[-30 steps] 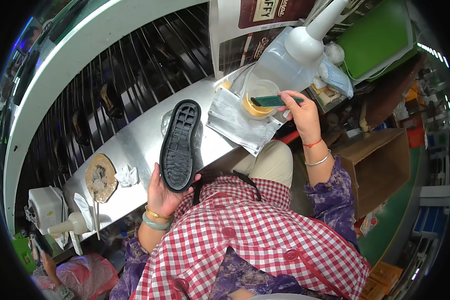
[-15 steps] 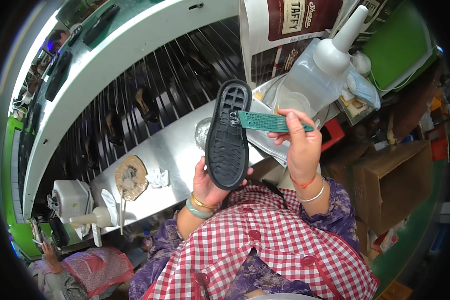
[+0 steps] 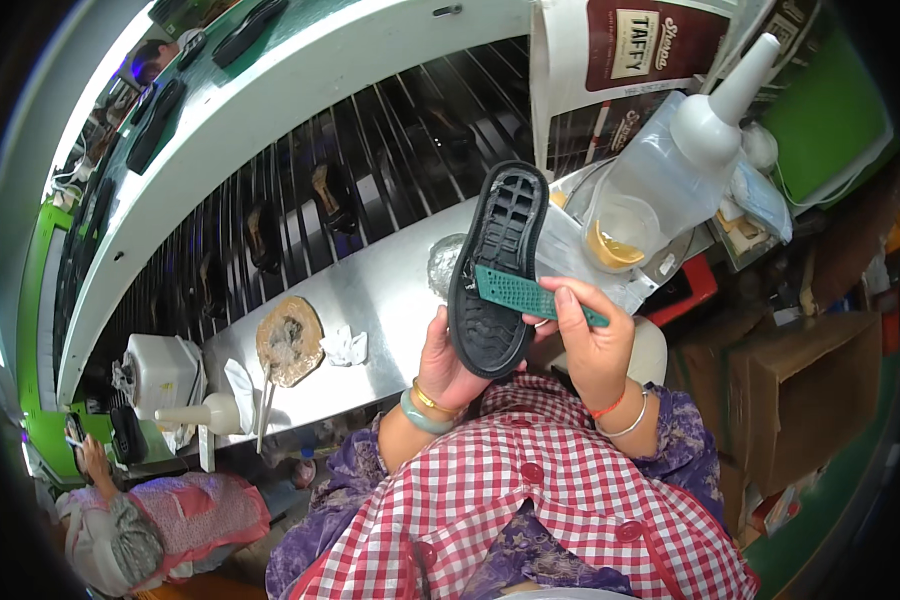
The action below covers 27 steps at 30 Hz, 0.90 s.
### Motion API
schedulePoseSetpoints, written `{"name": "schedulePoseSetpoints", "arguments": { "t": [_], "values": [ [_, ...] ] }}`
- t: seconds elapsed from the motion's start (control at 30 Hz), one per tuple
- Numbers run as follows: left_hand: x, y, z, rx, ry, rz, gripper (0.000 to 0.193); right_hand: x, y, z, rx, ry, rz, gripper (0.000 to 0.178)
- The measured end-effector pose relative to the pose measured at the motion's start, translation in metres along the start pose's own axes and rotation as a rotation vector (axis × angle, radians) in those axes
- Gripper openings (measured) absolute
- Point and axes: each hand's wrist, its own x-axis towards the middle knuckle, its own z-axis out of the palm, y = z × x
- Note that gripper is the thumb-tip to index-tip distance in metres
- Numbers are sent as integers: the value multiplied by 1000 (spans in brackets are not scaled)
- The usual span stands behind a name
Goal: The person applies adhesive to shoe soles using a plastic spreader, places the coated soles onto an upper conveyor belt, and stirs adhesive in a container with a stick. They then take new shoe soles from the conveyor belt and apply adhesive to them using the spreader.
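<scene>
My left hand is closed round the heel-shaped lower end of a black shoe sole, tilted upright with its ribbed, hollow inner side facing up. Between the thumb and fingers of my right hand is a flat green strip with a perforated or textured surface. The strip's far end lies over the middle of the sole, by its left rim. A whitish smear shows on the sole near that end. The strip hides part of the sole, and the sole covers some of my left fingers.
A metal bench carries a brown crusted disc, crumpled white tissue and a squeeze bottle. A large clear nozzle bottle stands right. Beyond lies a curved rack of rods; a cardboard box and another person flank me.
My right hand has moved down, sliding the green strip from the upper part of the sole to its middle. The strip now slants more. The whole view has shifted slightly.
</scene>
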Motion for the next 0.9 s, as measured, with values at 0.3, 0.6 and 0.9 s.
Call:
{"name": "schedulePoseSetpoints", "arguments": {
  "t": [0.3, 0.6, 0.9],
  "values": [
    [-4, 11, 7, -12, 125, 41, 68, -15, -5, 5, 6, -189, 54, 20],
    [-13, 22, -4, 4, 45, -168, 69, 23, -25, 4, 2, -535, 447, 22],
    [-10, 19, -27, -300, -304, -376, 70, 41, -31, 18, -110, -676, 581, 23]
  ]
}}
